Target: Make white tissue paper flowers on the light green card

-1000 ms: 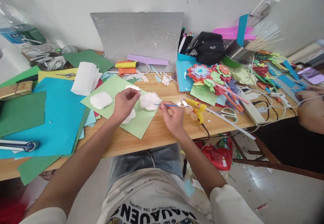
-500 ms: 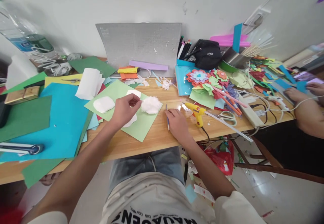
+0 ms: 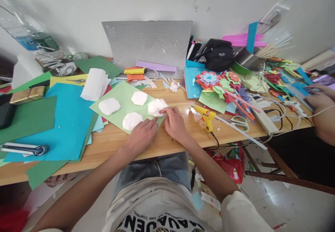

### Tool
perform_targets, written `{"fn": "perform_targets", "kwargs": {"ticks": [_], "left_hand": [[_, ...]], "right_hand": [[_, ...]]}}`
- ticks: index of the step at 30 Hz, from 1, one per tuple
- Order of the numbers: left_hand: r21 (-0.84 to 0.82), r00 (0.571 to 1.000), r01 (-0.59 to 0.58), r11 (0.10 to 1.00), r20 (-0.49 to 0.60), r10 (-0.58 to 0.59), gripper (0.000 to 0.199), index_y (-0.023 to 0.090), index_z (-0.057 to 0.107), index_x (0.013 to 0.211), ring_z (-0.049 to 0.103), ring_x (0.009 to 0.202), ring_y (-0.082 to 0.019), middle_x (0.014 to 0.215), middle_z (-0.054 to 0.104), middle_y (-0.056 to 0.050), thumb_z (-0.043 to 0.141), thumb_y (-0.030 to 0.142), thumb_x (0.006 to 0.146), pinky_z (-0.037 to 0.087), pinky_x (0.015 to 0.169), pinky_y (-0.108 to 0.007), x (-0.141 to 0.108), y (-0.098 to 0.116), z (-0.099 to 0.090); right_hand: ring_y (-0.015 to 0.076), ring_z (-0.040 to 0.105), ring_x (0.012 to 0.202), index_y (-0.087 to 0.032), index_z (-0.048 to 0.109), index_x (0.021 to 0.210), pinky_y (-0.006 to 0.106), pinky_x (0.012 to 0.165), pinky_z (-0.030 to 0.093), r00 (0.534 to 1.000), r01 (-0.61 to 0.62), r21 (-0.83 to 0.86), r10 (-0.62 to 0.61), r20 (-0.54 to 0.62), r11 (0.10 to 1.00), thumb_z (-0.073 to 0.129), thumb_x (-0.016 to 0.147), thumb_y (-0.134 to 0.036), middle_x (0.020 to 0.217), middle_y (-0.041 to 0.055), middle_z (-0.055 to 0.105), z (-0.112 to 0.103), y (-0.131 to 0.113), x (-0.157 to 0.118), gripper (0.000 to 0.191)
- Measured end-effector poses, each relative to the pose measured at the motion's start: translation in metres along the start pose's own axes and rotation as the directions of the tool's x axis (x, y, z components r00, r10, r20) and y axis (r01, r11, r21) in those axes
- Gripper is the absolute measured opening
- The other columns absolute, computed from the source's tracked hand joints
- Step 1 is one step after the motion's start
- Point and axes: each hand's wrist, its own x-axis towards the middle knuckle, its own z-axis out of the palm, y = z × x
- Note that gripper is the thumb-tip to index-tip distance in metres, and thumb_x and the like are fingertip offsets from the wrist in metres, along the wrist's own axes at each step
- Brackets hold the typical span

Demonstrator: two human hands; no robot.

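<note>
Several white tissue paper pieces (image 3: 109, 106) lie spread on a light green sheet (image 3: 123, 97), most of them flat and rounded. The one at the sheet's right corner is a fluffy tissue paper pompom (image 3: 156, 107) with a frilled edge. My right hand (image 3: 175, 123) is curled, its index finger and thumb at the pompom's right edge. My left hand (image 3: 143, 136) lies low over the sheet's front edge, fingers stretched out and apart from any grip, just below the pompom. A small dark tip shows under my right hand; the rest is hidden.
A yellow glue gun (image 3: 205, 115) and scissors (image 3: 239, 123) lie to the right, before paper flowers (image 3: 209, 79). Blue card (image 3: 69, 120), a tissue stack (image 3: 94, 84) and a stapler (image 3: 24, 149) are left. A co-worker's hands (image 3: 320, 97) are at far right.
My left hand has moved from above the sheet down to its front edge. My right hand has shifted from the blue pencil on the table leftward to the pompom.
</note>
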Motion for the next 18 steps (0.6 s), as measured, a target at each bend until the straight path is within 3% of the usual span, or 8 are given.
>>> {"fn": "perform_targets", "kwargs": {"ticks": [18], "left_hand": [[-0.018,1.0,0.003,1.0,0.0,-0.003,0.026,0.009,0.062,0.108,0.054,0.107,-0.028,0.128,0.061,-0.016,0.044,0.007,0.09,0.049,0.085,-0.04,-0.005,-0.001,0.009]], "right_hand": [[0.029,0.049,0.103,-0.017,0.057,0.119,0.042,0.09,0.043,0.993,0.038,-0.205,-0.014,0.117,0.978,0.045,0.081,-0.004,0.102,0.0107,0.068,0.008,-0.014,0.004,0.042]]}}
